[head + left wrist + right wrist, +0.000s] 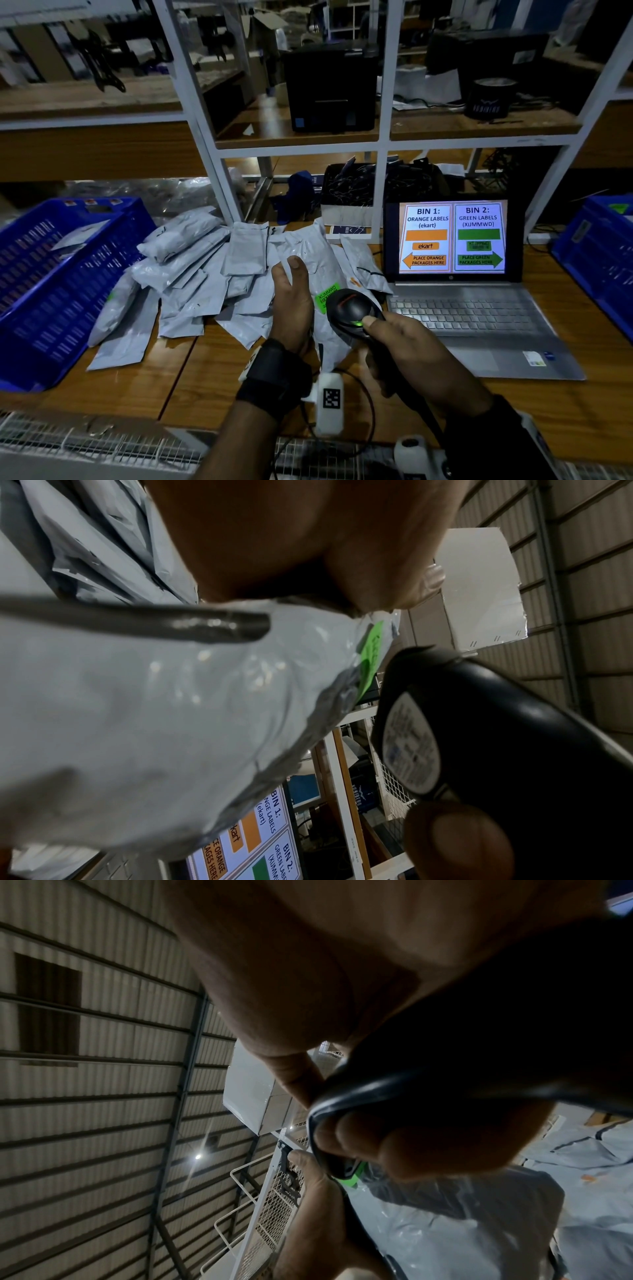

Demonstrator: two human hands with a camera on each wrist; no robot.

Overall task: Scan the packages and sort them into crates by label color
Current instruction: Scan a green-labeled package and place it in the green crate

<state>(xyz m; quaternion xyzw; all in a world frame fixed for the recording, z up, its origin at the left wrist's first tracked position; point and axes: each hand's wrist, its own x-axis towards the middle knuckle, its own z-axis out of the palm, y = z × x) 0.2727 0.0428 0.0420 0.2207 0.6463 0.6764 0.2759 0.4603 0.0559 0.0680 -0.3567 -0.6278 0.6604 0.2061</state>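
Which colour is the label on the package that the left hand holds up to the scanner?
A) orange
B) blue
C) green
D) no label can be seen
C: the grey package in the left hand carries a bright green label, just in front of the scanner that the right hand grips.

so this is basically a warehouse packing/sorting station. I'm at a wooden tabletop [178,383] with a heap of grey courier mailers [191,274], blue plastic crates [51,291] on either side, and a laptop [455,274] showing a sign for bin 1 orange labels, bin 2 green labels. White metal racking [191,113] behind it holds a black label printer [330,89], a tape roll [491,97] and a box of tangled cables [356,192]. Corrugated sheet-metal roof [103,1042] overhead, pretty dim lighting
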